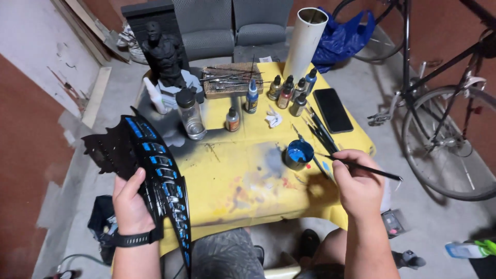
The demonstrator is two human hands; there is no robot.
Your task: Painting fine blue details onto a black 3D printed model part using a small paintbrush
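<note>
My left hand (132,204) grips a long black winged model part (155,165) with blue painted panels, held over the left edge of the yellow-covered table (237,175). A thin black paintbrush (361,166) sits in my right hand (359,186), its tip pointing left toward a small cup of blue paint (298,154). A black watch is on my left wrist.
Several small paint bottles (289,93), a glass jar (190,113), a black phone (332,109), spare brushes (320,132), a wooden block of tools (232,80) and a dark figure bust (165,57) stand on the table. A white tube (306,41) rises behind. A bicycle (444,113) stands right.
</note>
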